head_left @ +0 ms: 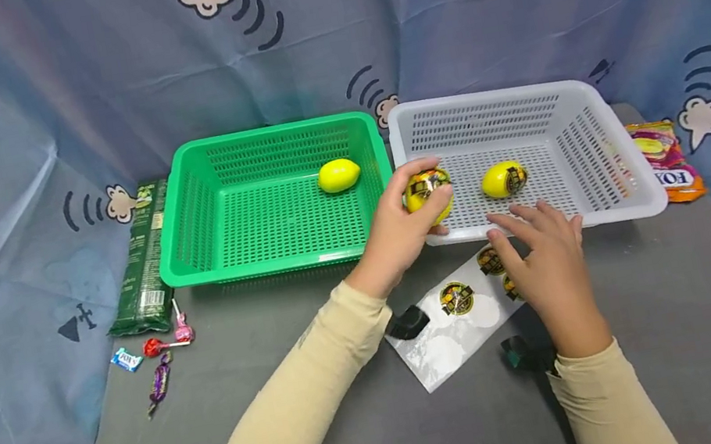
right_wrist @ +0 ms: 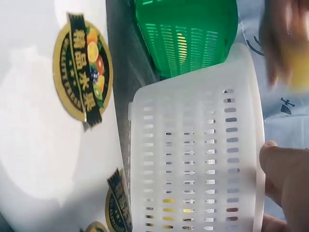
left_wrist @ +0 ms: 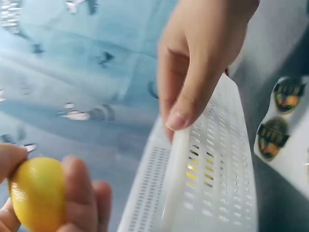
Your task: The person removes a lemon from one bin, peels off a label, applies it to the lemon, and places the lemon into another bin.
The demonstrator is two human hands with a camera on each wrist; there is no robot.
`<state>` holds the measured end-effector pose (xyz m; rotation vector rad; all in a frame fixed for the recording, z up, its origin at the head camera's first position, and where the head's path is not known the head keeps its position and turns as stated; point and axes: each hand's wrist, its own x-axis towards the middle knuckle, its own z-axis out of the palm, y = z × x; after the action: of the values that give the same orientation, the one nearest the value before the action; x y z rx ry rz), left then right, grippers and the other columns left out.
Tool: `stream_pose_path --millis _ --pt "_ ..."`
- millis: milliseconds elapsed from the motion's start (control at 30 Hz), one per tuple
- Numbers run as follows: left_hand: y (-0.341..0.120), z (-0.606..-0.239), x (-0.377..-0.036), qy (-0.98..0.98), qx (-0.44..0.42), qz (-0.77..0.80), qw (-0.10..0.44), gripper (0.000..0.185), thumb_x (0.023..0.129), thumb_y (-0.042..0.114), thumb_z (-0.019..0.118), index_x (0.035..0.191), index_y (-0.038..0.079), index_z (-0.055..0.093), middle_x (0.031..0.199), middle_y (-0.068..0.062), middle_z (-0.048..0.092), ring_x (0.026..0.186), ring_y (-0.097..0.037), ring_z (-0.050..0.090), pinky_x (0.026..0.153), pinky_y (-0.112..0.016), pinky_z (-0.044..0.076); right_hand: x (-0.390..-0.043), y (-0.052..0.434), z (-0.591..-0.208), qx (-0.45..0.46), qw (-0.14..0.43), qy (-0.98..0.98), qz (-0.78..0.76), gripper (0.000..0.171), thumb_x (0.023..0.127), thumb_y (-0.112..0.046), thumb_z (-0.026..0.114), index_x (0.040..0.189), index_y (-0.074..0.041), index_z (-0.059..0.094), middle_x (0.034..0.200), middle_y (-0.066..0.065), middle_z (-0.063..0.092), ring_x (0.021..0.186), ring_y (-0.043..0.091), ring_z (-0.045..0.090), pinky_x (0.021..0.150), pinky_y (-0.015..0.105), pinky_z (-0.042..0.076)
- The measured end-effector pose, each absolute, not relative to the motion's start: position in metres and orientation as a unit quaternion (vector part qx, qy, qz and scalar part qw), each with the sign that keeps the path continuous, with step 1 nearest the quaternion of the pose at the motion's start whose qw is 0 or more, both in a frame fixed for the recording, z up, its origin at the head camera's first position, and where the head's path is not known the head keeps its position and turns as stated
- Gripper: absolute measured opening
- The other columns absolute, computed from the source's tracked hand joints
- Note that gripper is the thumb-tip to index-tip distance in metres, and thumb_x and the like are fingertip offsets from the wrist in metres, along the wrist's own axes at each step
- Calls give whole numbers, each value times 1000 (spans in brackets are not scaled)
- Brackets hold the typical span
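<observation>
Over the front left corner of the white basket (head_left: 607, 150), my left hand (head_left: 396, 231) grips a yellow lemon (head_left: 428, 199) bearing a dark and gold sticker. The left wrist view shows this lemon (left_wrist: 38, 193) between thumb and fingers. My right hand (head_left: 546, 272) is at the white basket's front rim, its fingers loosely spread, holding nothing. Another stickered lemon (head_left: 504, 180) lies inside the white basket. In the green basket (head_left: 184, 220) rests a lemon (head_left: 339, 176) with no sticker visible. Below the hands lies a white sticker sheet (head_left: 447, 357), partly covered by the right hand.
Left of the green basket is a dark green snack packet (head_left: 145, 267). Near it lie lollipops (head_left: 183, 330), a purple-wrapped candy (head_left: 159, 380) and a small blue-white candy (head_left: 127, 360). An orange and magenta packet (head_left: 669, 159) sits right of the white basket. A patterned curtain (head_left: 309, 40) hangs behind.
</observation>
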<state>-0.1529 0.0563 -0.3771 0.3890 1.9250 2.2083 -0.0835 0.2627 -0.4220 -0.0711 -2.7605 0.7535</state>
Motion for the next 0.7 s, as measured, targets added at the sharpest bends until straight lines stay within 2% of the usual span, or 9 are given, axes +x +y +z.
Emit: stream_pose_path --millis 33,167,267,333,433,500,533,633,700 --pt "66 -376 -163 681 134 713 95 42 106 17 67 147 12 58 131 -10 61 81 -26 69 71 -37 62 -84 262 -422 -23 136 -956 257 35 106 -29 68 135 -9 73 147 25 58 151 47 32 120 74 0" --pt "102 -381 -194 818 133 553 90 40 107 29 66 146 19 62 142 -1 61 108 -22 67 90 -33 56 -84 258 -422 -17 132 -960 248 36 106 -29 68 135 -9 73 147 26 58 149 49 33 119 75 2" --pt "119 -390 -207 875 141 449 110 44 108 36 64 151 26 59 147 1 61 135 -19 52 105 -32 46 -85 257 -423 -10 135 -959 248 35 106 -29 68 134 -9 73 146 26 59 148 49 35 119 76 2" --pt "124 -394 -211 889 151 407 142 53 108 42 62 159 32 50 155 1 56 150 -25 40 115 -41 41 -86 256 -424 -8 136 -959 249 35 106 -29 68 134 -8 73 146 26 59 148 49 35 119 76 3" --pt "120 -395 -207 892 181 387 148 63 107 49 60 165 36 38 166 -5 42 159 -30 22 122 -53 31 -87 255 -424 -4 139 -958 251 35 105 -28 69 133 -7 73 146 26 59 147 50 36 118 77 4" --pt "111 -392 -197 886 194 405 116 61 107 48 60 163 33 43 167 -6 40 159 -30 22 122 -54 30 -86 257 -422 -4 131 -958 253 36 106 -28 68 135 -8 73 148 25 58 148 49 36 119 76 4" --pt "105 -390 -189 876 204 429 90 56 108 44 61 160 28 49 164 -7 44 155 -27 31 120 -50 35 -86 259 -421 -4 125 -959 255 37 106 -29 67 136 -8 72 149 25 57 148 49 35 119 76 3" --pt "81 -388 -162 831 213 512 30 32 108 30 64 136 15 69 136 -4 65 122 -16 61 101 -32 50 -84 267 -412 -11 87 -962 258 41 107 -32 64 142 -10 69 155 23 53 150 48 33 119 75 3" --pt "63 -395 -141 801 211 560 16 20 106 22 66 118 9 75 110 -1 72 95 -11 66 85 -25 53 -83 273 -405 -15 64 -963 262 44 108 -34 63 144 -8 66 158 23 49 149 51 32 117 77 4"
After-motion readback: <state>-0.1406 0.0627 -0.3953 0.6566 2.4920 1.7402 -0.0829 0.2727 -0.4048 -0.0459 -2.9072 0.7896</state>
